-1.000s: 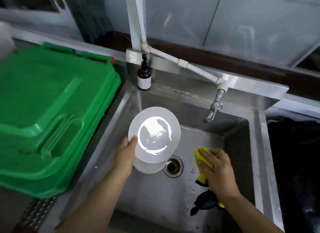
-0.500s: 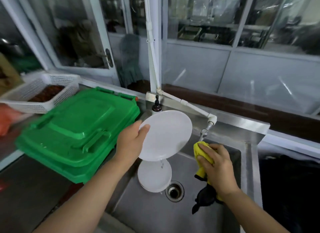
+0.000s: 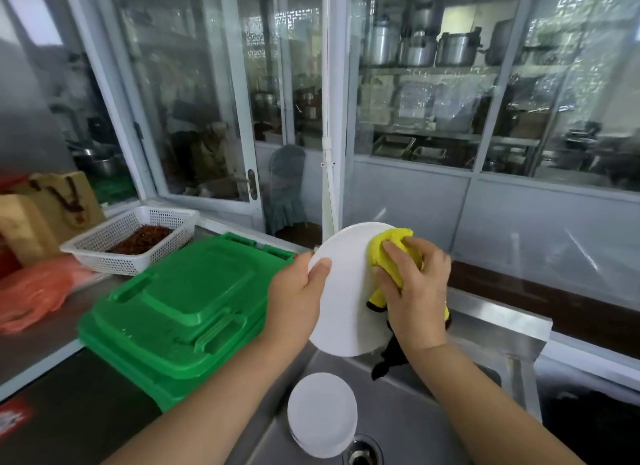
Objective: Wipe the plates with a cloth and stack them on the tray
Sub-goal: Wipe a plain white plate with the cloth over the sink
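Commercial kitchen: steel sink (image 3: pixel 398 426) near, big aluminium stockpots (image 3: pixel 419 45) on far shelves behind glass partition (image 3: pixel 433 94).

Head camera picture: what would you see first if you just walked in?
The round white plate held up in the middle, gripped by the left hand while the right hand presses a fluffy yellow cloth on it. Next, the big green plastic bin lid at left.
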A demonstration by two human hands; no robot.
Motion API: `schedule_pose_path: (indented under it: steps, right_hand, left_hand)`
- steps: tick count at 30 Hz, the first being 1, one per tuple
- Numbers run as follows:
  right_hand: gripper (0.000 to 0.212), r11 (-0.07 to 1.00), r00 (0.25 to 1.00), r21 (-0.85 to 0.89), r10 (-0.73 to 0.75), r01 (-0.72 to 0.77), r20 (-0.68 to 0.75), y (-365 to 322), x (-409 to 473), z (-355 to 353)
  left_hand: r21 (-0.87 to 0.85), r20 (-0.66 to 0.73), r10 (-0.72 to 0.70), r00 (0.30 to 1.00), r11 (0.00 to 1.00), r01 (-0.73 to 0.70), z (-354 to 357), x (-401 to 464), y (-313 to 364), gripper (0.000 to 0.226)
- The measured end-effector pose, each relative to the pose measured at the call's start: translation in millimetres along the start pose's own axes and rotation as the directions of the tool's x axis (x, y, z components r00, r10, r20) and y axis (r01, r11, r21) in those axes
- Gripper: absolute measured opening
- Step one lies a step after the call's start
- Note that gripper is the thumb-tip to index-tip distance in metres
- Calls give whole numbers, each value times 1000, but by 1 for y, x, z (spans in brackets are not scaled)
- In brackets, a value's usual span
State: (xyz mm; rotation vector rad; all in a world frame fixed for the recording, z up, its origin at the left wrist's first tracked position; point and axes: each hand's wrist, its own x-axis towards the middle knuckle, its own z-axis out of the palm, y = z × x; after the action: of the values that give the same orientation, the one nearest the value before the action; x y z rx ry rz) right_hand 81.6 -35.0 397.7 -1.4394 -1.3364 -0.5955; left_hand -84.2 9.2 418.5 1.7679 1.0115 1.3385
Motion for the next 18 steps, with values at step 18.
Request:
schedule_pose_path:
  steps: [18]
  right_hand:
    - [50, 881, 848, 45, -466, 471, 254, -88, -3, 55]
  left_hand:
    - [-243, -112, -119, 987, 966, 89, -66, 53, 0, 33]
